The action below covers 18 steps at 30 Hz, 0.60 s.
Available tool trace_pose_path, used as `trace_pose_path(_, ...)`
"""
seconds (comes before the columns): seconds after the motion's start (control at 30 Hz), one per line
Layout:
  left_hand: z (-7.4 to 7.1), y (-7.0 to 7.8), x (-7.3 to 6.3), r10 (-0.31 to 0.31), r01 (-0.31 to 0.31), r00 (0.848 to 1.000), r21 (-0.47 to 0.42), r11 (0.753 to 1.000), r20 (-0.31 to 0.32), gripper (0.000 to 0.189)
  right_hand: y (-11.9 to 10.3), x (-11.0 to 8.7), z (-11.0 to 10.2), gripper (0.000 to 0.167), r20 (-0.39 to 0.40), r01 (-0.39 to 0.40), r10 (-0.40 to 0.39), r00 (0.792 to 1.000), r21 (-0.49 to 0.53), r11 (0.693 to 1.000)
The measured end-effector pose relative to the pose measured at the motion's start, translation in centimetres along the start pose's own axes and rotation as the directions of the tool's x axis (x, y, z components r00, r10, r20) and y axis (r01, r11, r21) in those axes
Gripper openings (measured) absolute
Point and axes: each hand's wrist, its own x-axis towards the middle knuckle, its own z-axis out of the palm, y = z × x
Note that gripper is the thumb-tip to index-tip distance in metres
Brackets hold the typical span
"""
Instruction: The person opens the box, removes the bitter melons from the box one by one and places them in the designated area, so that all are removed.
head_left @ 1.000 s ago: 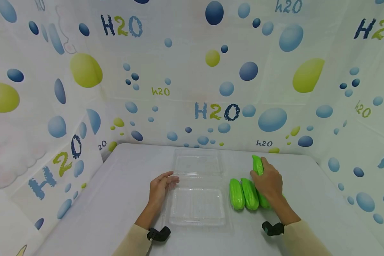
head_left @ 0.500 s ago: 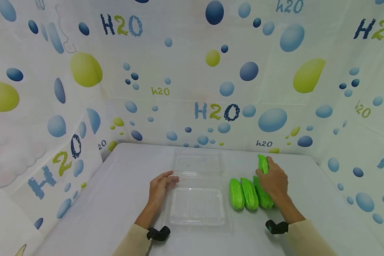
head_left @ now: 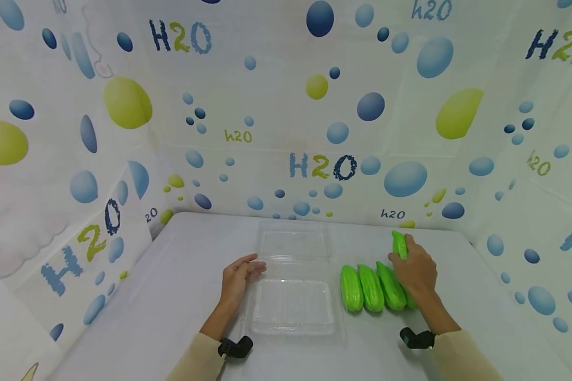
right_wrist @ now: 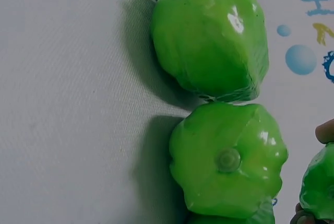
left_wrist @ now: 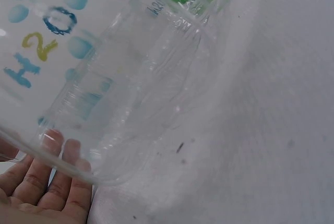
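My right hand (head_left: 416,269) grips a glossy, ridged green gourd (head_left: 399,244) whose pointed tip shows past the fingers. In the right wrist view, a thumb and fingertip lie on either side of that gourd (right_wrist: 319,181). Several similar gourds (head_left: 372,288) lie side by side just below and left of this hand, the rightmost partly hidden by it. A clear plastic clamshell container (head_left: 293,330) lies unfolded left of them, lid (head_left: 293,244) at the far side. At its left edge rests my left hand (head_left: 238,280), fingers loosely extended; the left wrist view shows fingers (left_wrist: 57,190) against the clear rim.
A white cloth-covered table (head_left: 171,307) carries everything. Behind it and at both sides hangs a white curtain (head_left: 276,95) with H2O lettering and coloured dots. Black wrist cameras (head_left: 235,347) are strapped on both wrists.
The right hand has moved rightward with the gourd in its grip, uncovering more of the gourds in the row. The left hand and the container have stayed in place.
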Motion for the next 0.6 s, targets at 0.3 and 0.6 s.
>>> trace_pose_path(0.3,0.0,0.2,-0.2,-0.009,0.009,1.000,0.040,0.999,0.002,0.039,0.8,-0.2,-0.3,0.069,0.015,-0.031,0.031,0.999,0.006,1.000)
trace_pose_path(0.6,0.0,0.1,0.0,-0.011,0.011,1.000,0.034,0.999,-0.001,0.039,1.5,-0.1,-0.8,0.069,0.031,-0.090,0.089,0.996,0.019,0.996)
